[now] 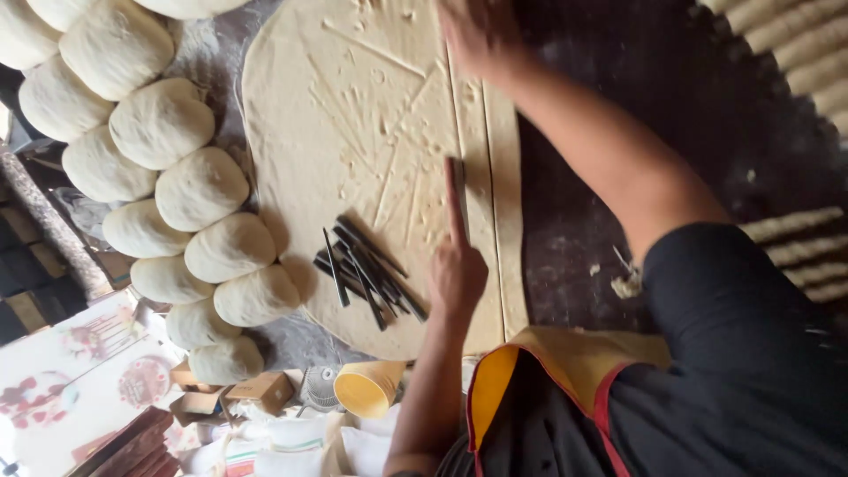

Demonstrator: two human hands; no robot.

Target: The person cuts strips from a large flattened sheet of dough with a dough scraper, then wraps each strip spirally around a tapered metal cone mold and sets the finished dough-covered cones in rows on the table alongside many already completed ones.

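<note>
My left hand (457,269) grasps nothing, forefinger pressed flat on the broad pale rolled-out dough sheet (371,132). My right hand (477,35), blurred, rests at its far edge; grip unclear. Two narrow strips (495,177) cut along the right edge; most uncut. Black sticks (367,274) lie beside my left hand.

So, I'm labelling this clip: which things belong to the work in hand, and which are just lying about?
In hand: left hand, right hand, rolled dough sheet, cut dough strip.
Lying about: dough balls, black sticks on the sheet, yellow cup, cardboard box.
</note>
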